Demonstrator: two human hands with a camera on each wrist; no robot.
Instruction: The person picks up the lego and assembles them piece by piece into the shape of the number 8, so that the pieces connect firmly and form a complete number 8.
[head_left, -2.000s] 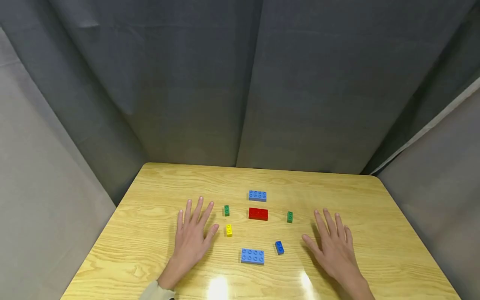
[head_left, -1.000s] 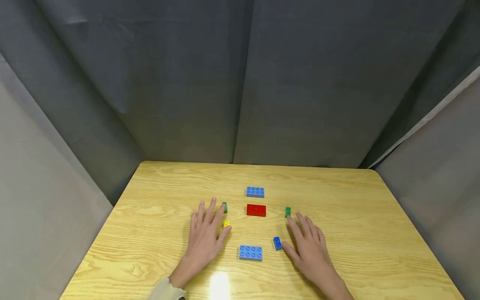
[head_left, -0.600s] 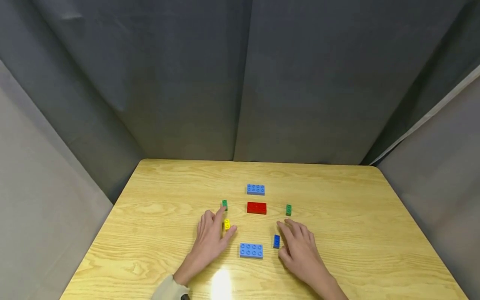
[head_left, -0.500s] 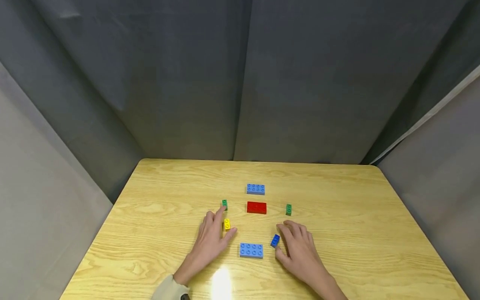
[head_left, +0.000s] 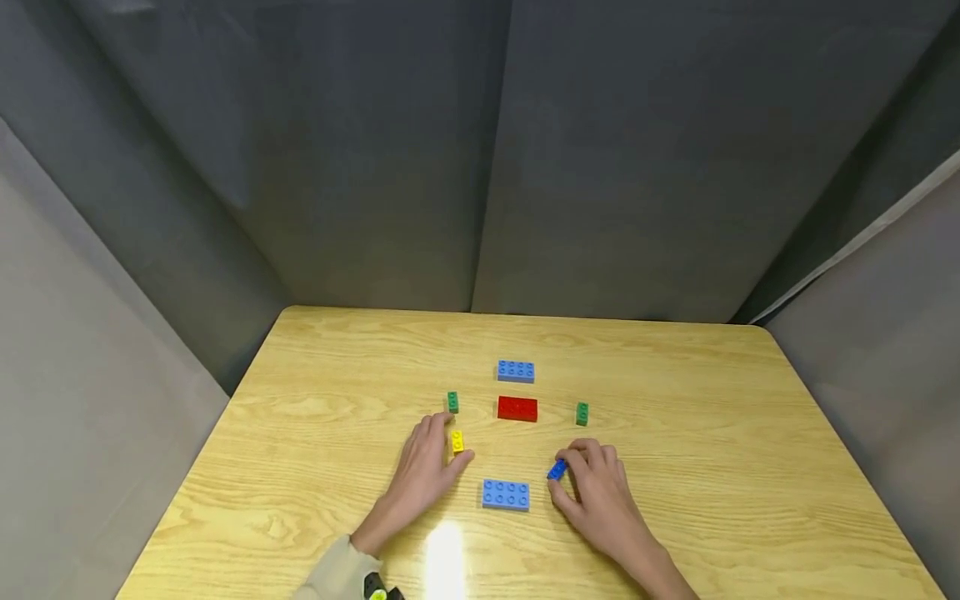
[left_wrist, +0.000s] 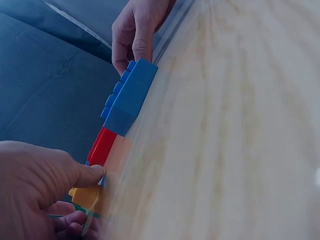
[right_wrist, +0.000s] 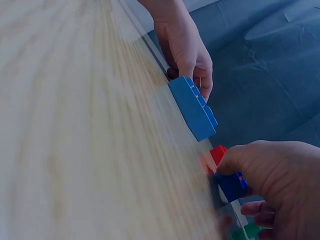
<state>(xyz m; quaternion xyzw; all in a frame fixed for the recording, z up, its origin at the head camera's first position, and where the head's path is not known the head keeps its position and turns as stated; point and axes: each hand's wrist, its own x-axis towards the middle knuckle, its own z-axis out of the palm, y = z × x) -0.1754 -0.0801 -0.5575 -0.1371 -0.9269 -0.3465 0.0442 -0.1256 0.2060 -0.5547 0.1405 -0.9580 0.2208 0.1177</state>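
In the head view my right hand [head_left: 600,500] pinches a small dark blue toy brick [head_left: 557,469] between thumb and forefinger, low at the table; the right wrist view shows the thumb against this dark blue brick [right_wrist: 231,186]. My left hand [head_left: 420,471] is spread around a small yellow brick [head_left: 457,442], thumb near its right front corner and forefinger behind it, with a gap visible. A green brick [head_left: 452,402] lies just beyond the left forefinger. Between the hands sits a larger light blue brick [head_left: 506,494]. A red brick [head_left: 517,408] lies farther back.
Behind the red brick lies another light blue brick [head_left: 516,371]. A second green brick [head_left: 582,413] is beyond the right hand. Everything rests on a wooden table [head_left: 712,433], with grey curtains [head_left: 375,167] behind and at both sides.
Both hands have come inward. The left fingers have bent in around the yellow brick. The dark blue brick has turned, and the right thumb and forefinger have closed on it.
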